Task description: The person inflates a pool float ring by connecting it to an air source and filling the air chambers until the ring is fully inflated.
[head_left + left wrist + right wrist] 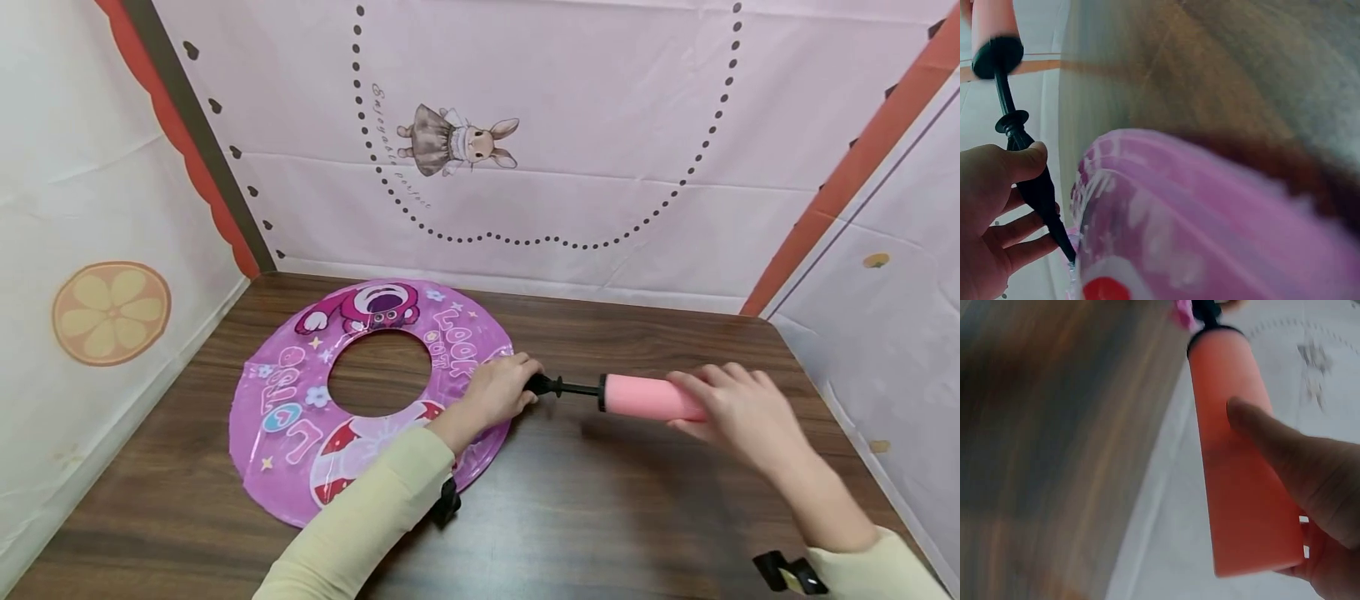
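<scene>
A purple swim ring (281, 467), partly filled out, lies on the left of the table. At its right edge my left hand (501, 388) pinches the black nozzle end (1038, 190) of a hand pump. In the left wrist view the tip of that end meets the ring's edge near the valve, whose detail is too small to tell. My right hand (742, 417) grips the pink pump barrel (648, 397), with the thumb along its side in the right wrist view. A length of black rod (580, 389) shows between barrel and nozzle end.
Beneath everything is a dark wood-grain table (585, 517). Printed cloth walls stand around it, with a rabbit picture (457, 142) on the back one and an orange slice (112, 312) on the left one. Black wrist-camera mounts (789, 573) sit at the sleeves.
</scene>
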`<action>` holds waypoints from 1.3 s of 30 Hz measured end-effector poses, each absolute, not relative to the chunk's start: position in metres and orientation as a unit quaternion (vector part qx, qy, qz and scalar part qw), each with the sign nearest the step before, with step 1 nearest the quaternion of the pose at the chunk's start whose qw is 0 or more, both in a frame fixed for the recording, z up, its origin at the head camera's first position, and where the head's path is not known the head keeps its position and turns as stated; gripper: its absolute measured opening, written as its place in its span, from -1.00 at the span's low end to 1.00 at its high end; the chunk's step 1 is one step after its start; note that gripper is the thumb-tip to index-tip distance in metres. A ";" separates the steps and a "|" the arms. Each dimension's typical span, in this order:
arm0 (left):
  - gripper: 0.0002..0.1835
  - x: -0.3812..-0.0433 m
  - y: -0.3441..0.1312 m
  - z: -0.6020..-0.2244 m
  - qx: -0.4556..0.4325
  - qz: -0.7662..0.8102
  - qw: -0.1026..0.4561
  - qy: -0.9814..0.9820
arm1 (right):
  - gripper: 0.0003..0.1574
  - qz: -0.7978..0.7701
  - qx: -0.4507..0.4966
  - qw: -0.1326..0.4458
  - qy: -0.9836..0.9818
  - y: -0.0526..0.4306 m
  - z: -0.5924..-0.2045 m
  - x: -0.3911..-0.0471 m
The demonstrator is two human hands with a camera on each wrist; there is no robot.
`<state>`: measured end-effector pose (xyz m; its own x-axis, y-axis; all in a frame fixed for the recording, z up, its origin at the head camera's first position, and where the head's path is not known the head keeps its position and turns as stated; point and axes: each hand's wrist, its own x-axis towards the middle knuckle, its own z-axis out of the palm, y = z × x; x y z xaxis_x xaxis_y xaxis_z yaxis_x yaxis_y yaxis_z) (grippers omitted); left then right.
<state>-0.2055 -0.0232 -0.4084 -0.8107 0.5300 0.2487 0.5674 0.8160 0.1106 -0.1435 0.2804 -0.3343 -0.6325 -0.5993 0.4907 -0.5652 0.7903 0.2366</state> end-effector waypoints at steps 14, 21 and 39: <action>-0.61 -0.206 -0.022 -0.409 -0.280 -0.100 0.109 -0.948 | -0.27 -0.060 0.298 0.264 -0.915 0.227 -0.359 -0.155; -0.58 -0.207 -0.019 -0.406 -0.269 -0.089 0.072 -0.956 | -0.26 -0.035 0.303 0.278 -0.911 0.246 -0.361 -0.148; -0.58 -0.210 -0.024 -0.410 -0.288 -0.096 0.091 -0.948 | 0.01 -0.009 0.288 0.269 -0.919 0.334 -0.331 -0.133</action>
